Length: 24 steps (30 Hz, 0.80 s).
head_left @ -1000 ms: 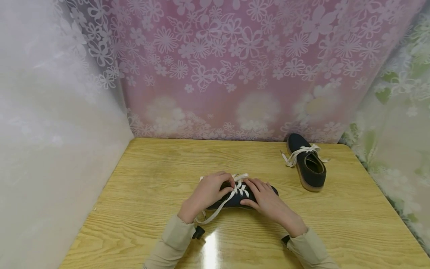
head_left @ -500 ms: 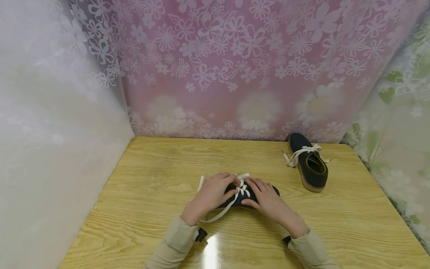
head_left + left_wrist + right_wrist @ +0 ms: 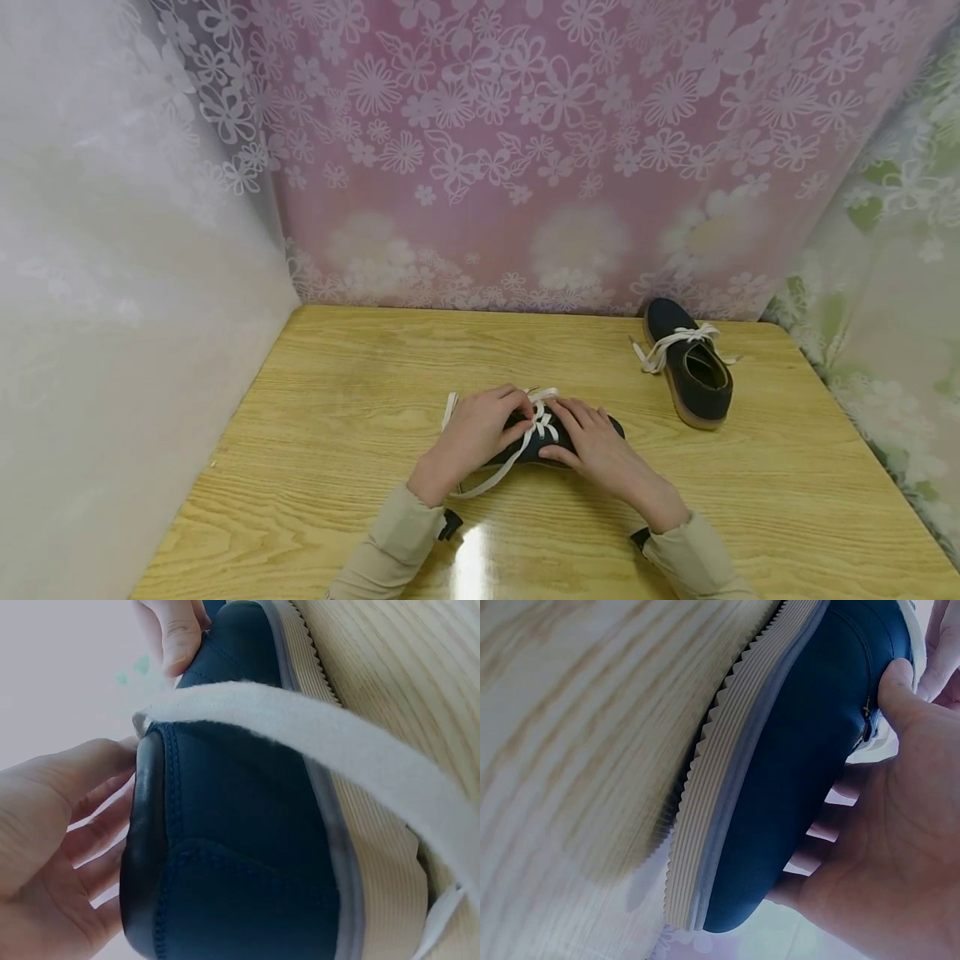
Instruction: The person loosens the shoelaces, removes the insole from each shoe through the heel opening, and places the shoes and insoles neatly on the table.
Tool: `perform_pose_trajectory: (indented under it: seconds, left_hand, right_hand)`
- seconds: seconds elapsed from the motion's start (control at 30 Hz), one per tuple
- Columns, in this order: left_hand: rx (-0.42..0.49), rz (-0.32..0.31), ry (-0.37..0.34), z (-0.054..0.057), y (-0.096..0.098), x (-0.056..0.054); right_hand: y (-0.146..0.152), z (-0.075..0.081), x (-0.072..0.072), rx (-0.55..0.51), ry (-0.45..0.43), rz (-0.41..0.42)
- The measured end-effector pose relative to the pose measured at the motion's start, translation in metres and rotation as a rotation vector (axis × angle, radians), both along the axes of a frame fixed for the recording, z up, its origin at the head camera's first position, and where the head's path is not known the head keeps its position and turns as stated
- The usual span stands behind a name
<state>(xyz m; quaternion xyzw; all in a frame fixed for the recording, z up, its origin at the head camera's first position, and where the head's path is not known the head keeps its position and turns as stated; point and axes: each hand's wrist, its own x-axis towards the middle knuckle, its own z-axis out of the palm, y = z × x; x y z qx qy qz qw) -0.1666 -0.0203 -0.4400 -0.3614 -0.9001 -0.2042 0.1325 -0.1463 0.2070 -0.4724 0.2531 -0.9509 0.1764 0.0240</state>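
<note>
A dark navy shoe (image 3: 531, 452) with white laces lies on the table, its toe to the right. My left hand (image 3: 476, 429) is over its opening, thumb and forefinger pinching the white shoelace (image 3: 491, 481) by the top eyelets. In the left wrist view, that lace crosses the shoe's side (image 3: 240, 787) and drops past the ribbed sole. My right hand (image 3: 596, 446) holds the front of the shoe. The right wrist view shows its thumb (image 3: 898, 686) on the near side of the shoe, with the other fingers over the top, partly hidden.
A second navy shoe (image 3: 703, 402) stands at the back right, its white laces (image 3: 678, 336) tied in a bow. The wooden table (image 3: 360, 375) meets a pink floral curtain (image 3: 465, 208) at the back. Pale sheets hang at both sides.
My left hand has shifted slightly right along the shoe, towards the laces, and then stayed nearly still. The right hand keeps its hold on the toe end.
</note>
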Motion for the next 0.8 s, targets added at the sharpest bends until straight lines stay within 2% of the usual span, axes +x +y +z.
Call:
perform_pose_trajectory:
  seconds: [0.17,0.47,0.67,0.8]
  left_hand:
    - [0.006,0.013,0.002,0.001,0.0,0.001]
    - [-0.05,0.029,0.128,-0.002,0.005,0.003]
    - [-0.068,-0.019,0.148,0.004,0.008,0.01]
    - [-0.094,-0.03,0.167,0.009,0.01,0.014]
  right_hand:
    - [-0.001,0.0,0.0,-0.002,0.005,0.0]
    - [-0.001,0.001,0.002,-0.004,-0.001,-0.004]
    - [0.0,0.001,0.003,-0.004,0.007,0.0]
    - [0.0,0.002,0.003,0.001,0.0,-0.002]
